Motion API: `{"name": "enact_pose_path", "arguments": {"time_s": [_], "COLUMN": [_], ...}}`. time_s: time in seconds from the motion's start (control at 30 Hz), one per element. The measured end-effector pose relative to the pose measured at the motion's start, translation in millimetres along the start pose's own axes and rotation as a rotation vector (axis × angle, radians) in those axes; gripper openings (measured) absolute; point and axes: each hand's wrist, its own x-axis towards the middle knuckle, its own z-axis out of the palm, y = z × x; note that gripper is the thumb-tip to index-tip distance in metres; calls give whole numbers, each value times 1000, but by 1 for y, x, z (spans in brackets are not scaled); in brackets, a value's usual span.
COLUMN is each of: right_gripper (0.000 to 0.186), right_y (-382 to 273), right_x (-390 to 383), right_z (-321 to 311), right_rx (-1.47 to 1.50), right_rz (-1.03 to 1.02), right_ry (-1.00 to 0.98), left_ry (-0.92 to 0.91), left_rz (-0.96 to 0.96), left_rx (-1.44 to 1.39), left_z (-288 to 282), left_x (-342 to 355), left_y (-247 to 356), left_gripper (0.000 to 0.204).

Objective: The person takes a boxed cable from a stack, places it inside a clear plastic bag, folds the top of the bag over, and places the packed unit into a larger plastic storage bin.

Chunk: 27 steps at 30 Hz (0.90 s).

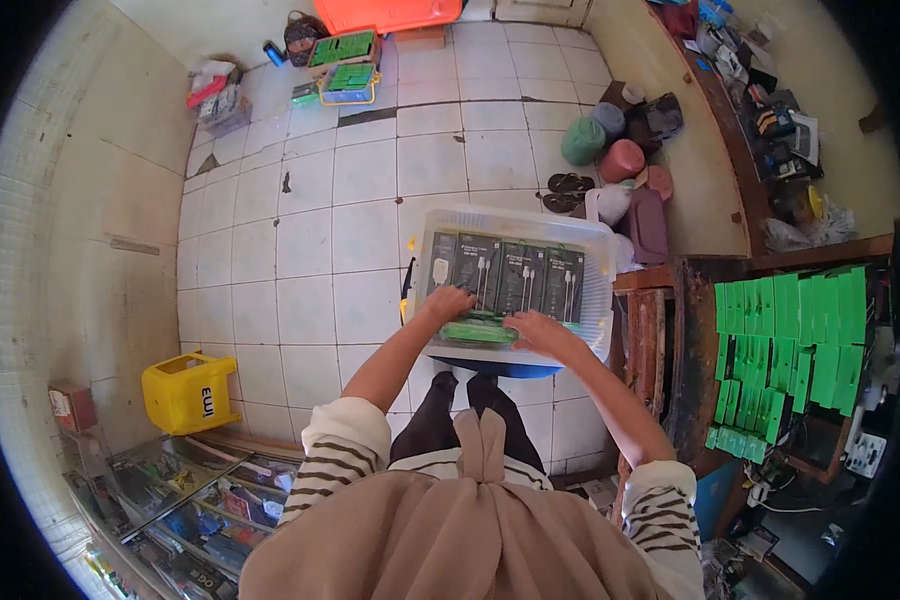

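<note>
A translucent plastic bin [598, 300] stands before me, holding a row of black cable boxes [525, 275] printed with white charging cables. Along its near side lie green-edged boxes [478, 331], partly under my hands. My left hand [450, 301] reaches in at the left, its fingers bent over the top of these green-edged boxes. From the right, my right hand [538, 332] has its curled fingers against their right end. Both hands look closed on them, though the fingertips are partly hidden.
Green boxes [790, 310] stand in rows on a wooden shelf at right. A yellow plastic stool [190, 392] lies at left above a glass display case [195, 490]. Stools, sandals [568, 192] and bags sit by the right wall. Farther off is a blue basket [350, 95] of green boxes.
</note>
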Motion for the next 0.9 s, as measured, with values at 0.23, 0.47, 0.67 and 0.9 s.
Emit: {"name": "enact_pose_path", "arguments": {"time_s": [0.23,0.47,0.67,0.9], "right_gripper": [32,44,54,58], "right_y": [-15,-8,26,16], "right_x": [36,49,28,24], "right_z": [22,21,47,41], "right_rx": [51,136,334,646], "right_rz": [-12,118,192,346], "right_ry": [-68,-230,-60,167], "left_ry": [-71,-64,45,-59], "left_rz": [60,-61,-210,-115], "left_rx": [-16,-203,-374,-208], "left_z": [-3,13,-43,-61], "left_x": [5,-1,-46,-49], "left_y": [-1,-12,17,26], "left_gripper": [12,18,42,39]}}
